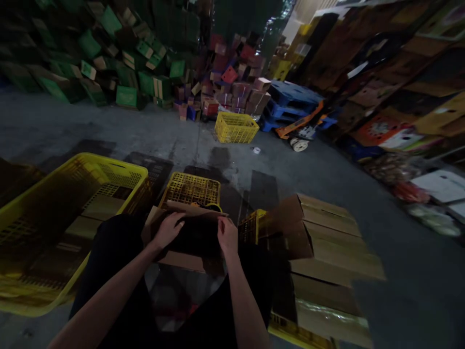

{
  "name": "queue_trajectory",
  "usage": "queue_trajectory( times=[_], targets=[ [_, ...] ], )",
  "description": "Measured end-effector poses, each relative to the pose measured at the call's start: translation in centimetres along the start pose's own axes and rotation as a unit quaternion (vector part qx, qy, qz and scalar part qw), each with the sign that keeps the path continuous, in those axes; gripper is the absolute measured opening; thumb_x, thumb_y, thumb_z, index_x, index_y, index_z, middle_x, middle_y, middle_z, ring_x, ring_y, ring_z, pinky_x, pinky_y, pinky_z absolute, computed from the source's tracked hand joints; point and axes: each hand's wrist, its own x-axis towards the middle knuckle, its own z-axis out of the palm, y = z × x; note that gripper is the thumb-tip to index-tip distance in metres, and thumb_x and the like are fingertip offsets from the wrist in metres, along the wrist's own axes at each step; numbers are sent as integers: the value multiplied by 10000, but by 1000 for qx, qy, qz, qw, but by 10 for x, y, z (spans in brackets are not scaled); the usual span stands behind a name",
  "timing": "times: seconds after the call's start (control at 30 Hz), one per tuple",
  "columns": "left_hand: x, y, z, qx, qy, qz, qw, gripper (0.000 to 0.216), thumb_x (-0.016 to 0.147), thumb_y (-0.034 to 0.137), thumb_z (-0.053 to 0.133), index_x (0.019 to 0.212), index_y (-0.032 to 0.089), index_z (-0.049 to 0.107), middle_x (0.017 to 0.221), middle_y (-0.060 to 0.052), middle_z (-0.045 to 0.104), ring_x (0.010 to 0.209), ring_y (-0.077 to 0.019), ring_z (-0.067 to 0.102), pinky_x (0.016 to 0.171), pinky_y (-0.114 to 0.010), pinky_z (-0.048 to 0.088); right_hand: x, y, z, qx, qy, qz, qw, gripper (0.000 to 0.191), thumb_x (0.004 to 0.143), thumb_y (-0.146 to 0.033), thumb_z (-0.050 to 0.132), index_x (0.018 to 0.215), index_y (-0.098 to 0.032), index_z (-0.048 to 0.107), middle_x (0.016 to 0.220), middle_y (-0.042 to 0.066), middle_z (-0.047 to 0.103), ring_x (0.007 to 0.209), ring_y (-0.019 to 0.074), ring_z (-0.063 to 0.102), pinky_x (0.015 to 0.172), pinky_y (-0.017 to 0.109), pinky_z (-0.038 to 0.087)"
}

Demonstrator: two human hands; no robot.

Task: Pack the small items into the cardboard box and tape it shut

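Hands: left, right gripping box (between them).

Both hands, left and right, on a cardboard box between yellow crates.

A large yellow crate is sitting at the left of the frame. A smaller yellow basket is standing on the grey floor at upper centre. Green boxes are piling up at upper left, and blue pallets are lying beside an orange pallet jack.
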Motion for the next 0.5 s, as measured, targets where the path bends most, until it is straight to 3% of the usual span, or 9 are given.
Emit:
queue_trajectory(
  times=[0.1, 0.2, 0.37, 0.43, 0.5],
  targets=[
    [-1, -3, -13, 3, 46, 24, 999, 363, 907, 218, 500, 1217, 219, 689, 1220, -84, 700, 1174, -244, 629, 1050, -415, 488, -5, 4, -6, -91, 39, 3, 995, 310, 959, -224, 451, 1035, -182, 748, 1074, 126, 716, 1141, 292, 591, 1024, 447, 435],
    [-6, -5, -33, 17, 76, 55, 995, 350, 926, 232, 488, 1208, 227, 696, 1258, -87, 678, 1182, -240, 625, 1060, -416, 484, -14, 12, -13, -138, 70, 30, 987, 302, 930, -247, 501, 1081, -190, 757, 1321, 157, 614, 1341, 357, 437, 1102, 542, 349],
    [-29, -15, -55, 78, 143, 77, 984, 297, 896, 237, 549, 1126, 226, 737, 1345, -100, 624, 1386, -308, 444, 1169, -504, 351, -34, 24, -23, -82, 66, 35, 994, 432, 910, -259, 475, 1271, -121, 668, 1495, 194, 461, 1397, 342, 396, 1137, 506, 355],
    [-44, -23, -52, 79, 151, 52, 984, 375, 861, 227, 581, 1216, 224, 700, 1474, -94, 523, 1471, -339, 310, 1202, -537, 276, -41, 28, -24, -36, 75, 49, 995, 491, 876, -271, 498, 1321, -106, 625, 1507, 195, 457, 1410, 344, 391, 1152, 500, 340],
    [-59, -32, -45, 43, 158, 4, 987, 585, 826, 225, 608, 1408, 212, 559, 1580, -89, 391, 1510, -354, 214, 1220, -552, 221, -47, 30, -23, 55, 79, 107, 990, 624, 817, -305, 562, 1400, -84, 542, 1448, 214, 523, 1343, 347, 488, 1106, 474, 403]
  ],
)
